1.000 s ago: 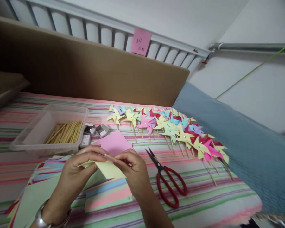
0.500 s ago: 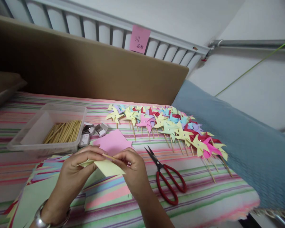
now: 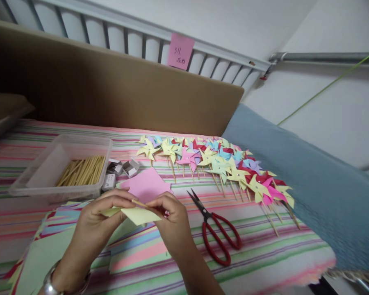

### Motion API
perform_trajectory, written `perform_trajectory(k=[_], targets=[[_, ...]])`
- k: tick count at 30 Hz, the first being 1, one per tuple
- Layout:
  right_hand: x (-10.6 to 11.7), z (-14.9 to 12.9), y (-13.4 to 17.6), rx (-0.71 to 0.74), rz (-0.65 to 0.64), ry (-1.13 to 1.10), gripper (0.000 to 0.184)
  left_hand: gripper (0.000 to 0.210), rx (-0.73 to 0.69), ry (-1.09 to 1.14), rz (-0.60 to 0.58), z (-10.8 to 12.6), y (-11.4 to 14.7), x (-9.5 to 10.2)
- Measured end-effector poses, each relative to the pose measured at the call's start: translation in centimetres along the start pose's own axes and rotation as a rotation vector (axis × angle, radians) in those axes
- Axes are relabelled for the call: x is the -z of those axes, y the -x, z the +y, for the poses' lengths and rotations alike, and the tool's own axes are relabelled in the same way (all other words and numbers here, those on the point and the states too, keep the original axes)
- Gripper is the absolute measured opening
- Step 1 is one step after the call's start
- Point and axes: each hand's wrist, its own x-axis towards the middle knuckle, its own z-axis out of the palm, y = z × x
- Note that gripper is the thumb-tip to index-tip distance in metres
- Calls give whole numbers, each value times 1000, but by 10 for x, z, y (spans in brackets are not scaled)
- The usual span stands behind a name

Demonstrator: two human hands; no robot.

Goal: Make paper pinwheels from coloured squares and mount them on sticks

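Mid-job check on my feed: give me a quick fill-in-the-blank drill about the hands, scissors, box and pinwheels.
1. Between them, the left hand and right hand hold a thin stick and pale ____ paper.
2. A silver bracelet circles the ____ wrist.
3. The scissors have ____ handles.
4. In the picture, the pinwheels lie ____ of the plastic box.

Missing words: yellow; left; red; right

A white radiator lines the white wall; a brown panel stands before it. At right, a grey pipe runs above blue fabric.
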Motion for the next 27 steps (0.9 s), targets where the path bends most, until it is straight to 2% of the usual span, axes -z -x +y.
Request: perform_trajectory(k=[16, 23, 27], targets=[[-1, -3, 5, 28, 5, -2, 23, 6, -3, 1, 9, -2, 2, 2], [0, -4, 5, 27, 0, -4, 14, 7, 10, -6, 28, -2, 2, 0], [-1, -4, 5, 26, 14, -20, 17, 8, 11, 5, 24, -3, 3, 3]])
